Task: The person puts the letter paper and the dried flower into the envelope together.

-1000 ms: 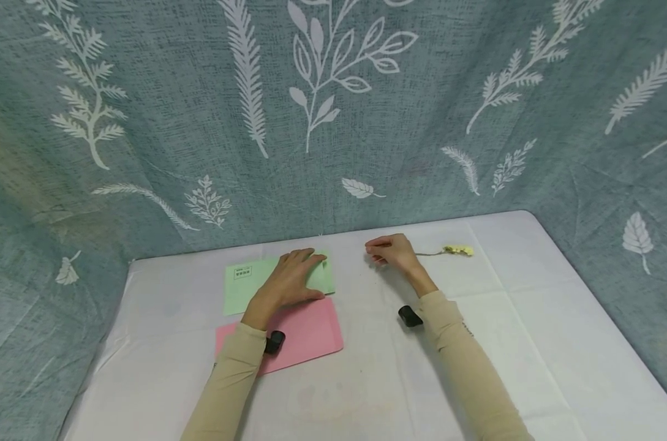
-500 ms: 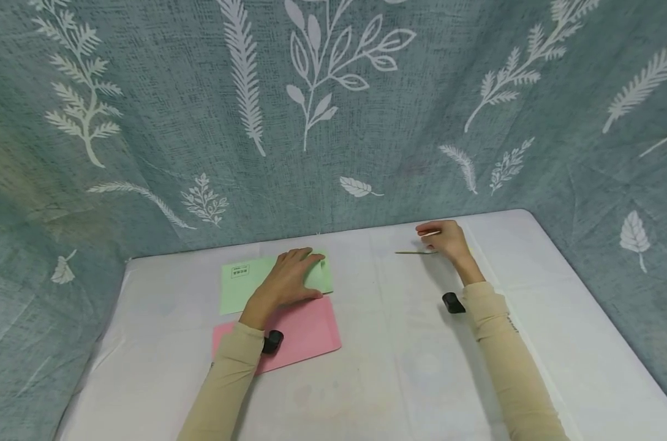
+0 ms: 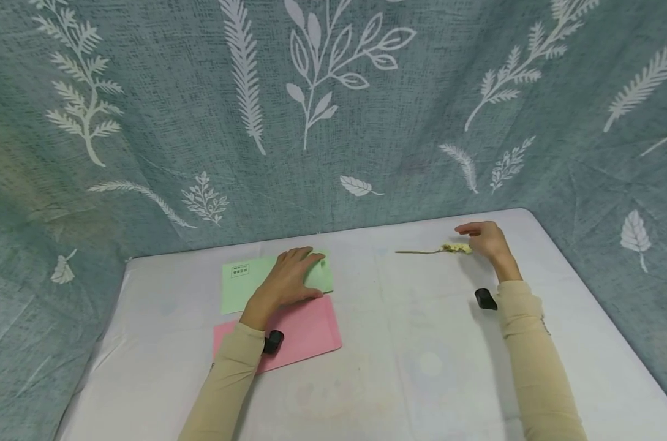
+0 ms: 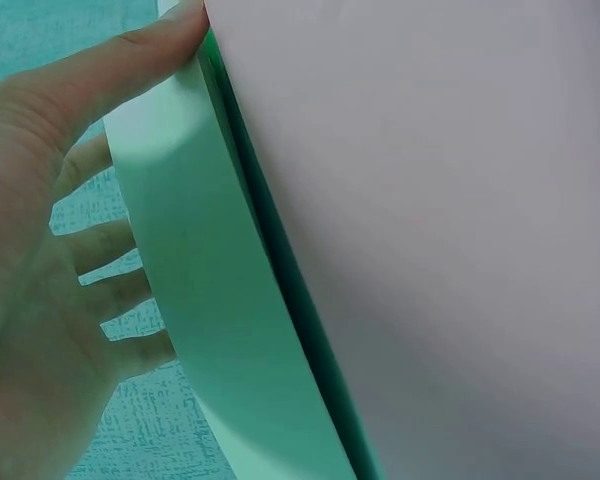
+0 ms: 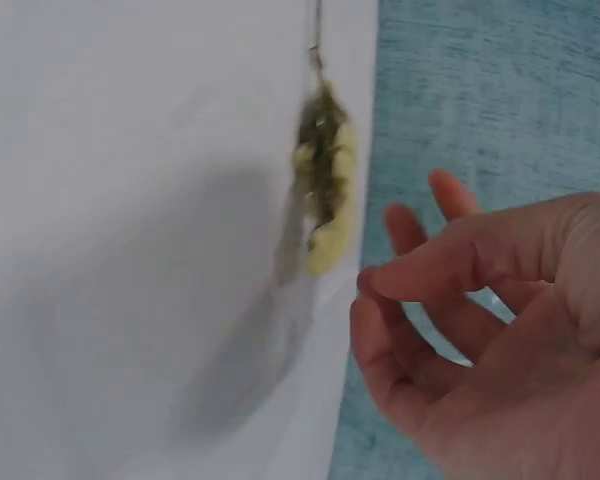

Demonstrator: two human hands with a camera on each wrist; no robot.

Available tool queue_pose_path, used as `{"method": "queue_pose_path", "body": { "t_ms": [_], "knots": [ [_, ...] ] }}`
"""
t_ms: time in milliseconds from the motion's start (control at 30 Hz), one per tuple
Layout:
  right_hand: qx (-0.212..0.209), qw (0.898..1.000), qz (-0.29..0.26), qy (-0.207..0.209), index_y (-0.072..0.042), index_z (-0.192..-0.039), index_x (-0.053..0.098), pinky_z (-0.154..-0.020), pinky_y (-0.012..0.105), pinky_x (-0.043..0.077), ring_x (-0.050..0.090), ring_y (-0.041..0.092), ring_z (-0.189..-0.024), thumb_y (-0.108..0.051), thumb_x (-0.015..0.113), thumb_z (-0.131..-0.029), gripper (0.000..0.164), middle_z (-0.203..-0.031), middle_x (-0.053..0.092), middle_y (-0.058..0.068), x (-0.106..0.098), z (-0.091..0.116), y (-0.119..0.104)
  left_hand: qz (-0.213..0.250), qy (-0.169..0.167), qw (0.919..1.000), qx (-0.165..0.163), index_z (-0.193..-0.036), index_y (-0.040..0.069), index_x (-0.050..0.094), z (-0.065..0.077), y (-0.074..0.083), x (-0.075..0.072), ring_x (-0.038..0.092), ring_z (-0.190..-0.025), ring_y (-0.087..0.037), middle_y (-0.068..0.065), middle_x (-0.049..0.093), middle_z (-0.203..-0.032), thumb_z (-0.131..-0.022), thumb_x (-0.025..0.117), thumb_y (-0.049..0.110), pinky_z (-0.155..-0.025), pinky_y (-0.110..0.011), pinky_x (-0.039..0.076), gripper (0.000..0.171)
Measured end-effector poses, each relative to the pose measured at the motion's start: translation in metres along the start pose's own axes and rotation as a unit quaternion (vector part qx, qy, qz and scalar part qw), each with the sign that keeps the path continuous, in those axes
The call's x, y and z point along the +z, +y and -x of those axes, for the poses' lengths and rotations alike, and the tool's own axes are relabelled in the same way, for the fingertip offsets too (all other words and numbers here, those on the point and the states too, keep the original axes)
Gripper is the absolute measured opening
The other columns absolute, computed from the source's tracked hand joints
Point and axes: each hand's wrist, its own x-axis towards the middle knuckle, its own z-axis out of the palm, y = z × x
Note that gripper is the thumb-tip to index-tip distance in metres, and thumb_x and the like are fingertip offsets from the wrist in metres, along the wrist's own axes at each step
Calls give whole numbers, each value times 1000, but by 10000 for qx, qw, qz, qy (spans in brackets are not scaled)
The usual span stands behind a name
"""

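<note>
My left hand [image 3: 291,278] reaches across the right end of a pale green envelope [image 3: 256,277]. In the left wrist view the thumb lies at the envelope's near edge and the fingers at its far side, the tips partly hidden; a dark slit shows along the envelope's long edge. Under the left wrist lies a pink envelope [image 3: 305,343]. A stem of small pale yellow flowers [image 3: 455,247] lies on the table, stalk pointing left. My right hand [image 3: 487,242] hovers just past the flower end, thumb and index tips close together, fingers loosely bent, nothing between them.
A white cloth covers the table [image 3: 388,367]. Behind and to the sides hangs a blue-green curtain [image 3: 333,153] with white leaf patterns. Black wrist cameras sit at both wrists, the right one [image 3: 484,299] over the cloth.
My right hand has moved right along the flower stem, from the stalk end to beyond the flower head. The flower stays where it was. My left hand and both envelopes stay in place.
</note>
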Motion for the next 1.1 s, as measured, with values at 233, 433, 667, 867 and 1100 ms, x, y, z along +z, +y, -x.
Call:
{"method": "queue_pose_path", "body": {
  "t_ms": [233, 433, 667, 867, 1100],
  "knots": [
    [-25, 9980, 585, 249, 6, -127, 61, -88, 51, 48, 53, 45, -112, 8, 51, -84, 45, -130, 54, 31, 10, 4, 14, 23, 39, 10000, 35, -143, 11, 49, 0, -1, 0, 37, -136, -41, -21, 40, -148, -77, 84, 37, -111, -60, 26, 79],
    [-244, 9929, 866, 780, 4, -118, 67, -85, 54, 49, 62, 42, -100, -2, 64, -87, 32, -118, 63, 28, 16, 9, 17, -22, 72, 9999, 82, -143, 11, 49, 1, 0, 0, 37, -136, -41, -22, 40, -148, -77, 83, 37, -111, -61, 26, 78],
    [-225, 9931, 666, 941, 6, -115, 69, -91, 55, 46, 60, 44, -104, -5, 67, -87, 30, -118, 63, 28, 15, 9, 18, -58, 120, 9999, 99, -142, 10, 50, 1, 1, -1, 38, -135, -41, -22, 41, -147, -77, 84, 37, -110, -61, 27, 79],
    [-295, 9934, 463, 1005, 8, -113, 69, -93, 55, 46, 57, 45, -109, -6, 68, -86, 30, -118, 63, 30, 14, 11, 17, -91, 118, 9998, 92, -142, 10, 49, 1, 1, -1, 38, -135, -41, -22, 41, -147, -77, 84, 38, -110, -61, 27, 79],
    [-619, 9916, 411, 1062, 9, -112, 69, -71, 34, 51, 66, 38, -88, -8, 69, -89, 29, -108, 67, 29, 15, 11, 15, -102, 94, 9999, 85, -143, 11, 49, 1, 1, -1, 38, -135, -41, -22, 41, -147, -77, 83, 39, -110, -61, 27, 79]
  ]
}}
